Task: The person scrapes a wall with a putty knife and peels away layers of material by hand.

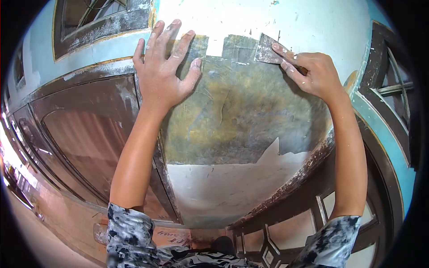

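Observation:
My left hand (164, 76) lies against the wall with its fingers spread, at the upper left edge of a dark, stained bare patch (232, 107). In my right hand (316, 73) is a flat, speckled grey scraper (267, 50), pinched between thumb and fingers. The scraper touches the wall at the top of the patch, where it meets white paint (223, 18). Two dark squarish areas stand along this upper border, with a white strip between them. A ragged, pointed piece of pale coating (270, 152) borders the patch's lower right.
A brown wooden door (85, 129) stands at left, below a framed window (100, 22). Another panelled door (290, 223) is at lower right, with a dark window frame (389, 89) above it. A flaking edge (308, 172) borders the wall. Tan floor (62, 219) shows at lower left.

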The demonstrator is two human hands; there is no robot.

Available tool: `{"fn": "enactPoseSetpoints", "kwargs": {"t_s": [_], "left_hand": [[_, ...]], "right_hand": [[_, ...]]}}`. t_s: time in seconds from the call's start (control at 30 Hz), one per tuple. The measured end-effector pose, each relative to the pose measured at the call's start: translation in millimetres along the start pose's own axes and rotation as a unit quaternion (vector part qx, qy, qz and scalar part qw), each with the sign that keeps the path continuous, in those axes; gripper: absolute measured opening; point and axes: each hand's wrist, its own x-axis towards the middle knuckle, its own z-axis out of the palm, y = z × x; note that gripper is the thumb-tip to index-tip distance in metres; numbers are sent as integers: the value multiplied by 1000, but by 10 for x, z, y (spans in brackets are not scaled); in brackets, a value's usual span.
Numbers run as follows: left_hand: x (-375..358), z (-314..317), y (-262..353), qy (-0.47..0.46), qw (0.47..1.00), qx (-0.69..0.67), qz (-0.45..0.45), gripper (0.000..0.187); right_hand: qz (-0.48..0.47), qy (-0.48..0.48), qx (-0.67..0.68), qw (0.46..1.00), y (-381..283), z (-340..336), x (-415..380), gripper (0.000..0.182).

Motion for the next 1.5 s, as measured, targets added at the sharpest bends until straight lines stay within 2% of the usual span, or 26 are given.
{"fn": "enactPoseSetpoints", "kwargs": {"t_s": [0.13,0.23,0.4,0.5,0.67,0.73,0.8,0.93,1.13,1.3,1.5], "left_hand": [[12,-21,31,-11,1000,16,-2,51],[9,-7,31,-8,1000,16,0,51],[-2,-6,7,-4,1000,16,9,51],[-1,3,20,-10,999,29,8,53],[-3,-12,44,-22,999,28,12,52],[-10,0,24,-9,1000,21,16,52],[-9,14,1,-6,999,23,22,52],[-3,5,23,-15,999,24,14,54],[6,19,-1,-8,1000,18,7,53],[-11,44,-8,-1,1000,15,13,54],[-3,6,33,-15,1000,23,8,55]], "right_hand": [[-3,-29,-11,1000,7,-19,18,23],[-6,-31,-23,999,-19,-27,15,39],[1,-25,1,1000,82,-27,10,35],[-33,9,-5,999,76,22,26,31],[-23,-5,-14,1000,92,27,18,29],[-41,24,2,999,104,20,25,29],[-40,6,-24,999,91,-10,40,29],[-71,51,0,996,82,27,54,27],[-75,54,5,996,81,31,98,33],[-36,3,-18,999,48,-19,69,35],[-43,13,2,999,22,-31,94,32]]}}
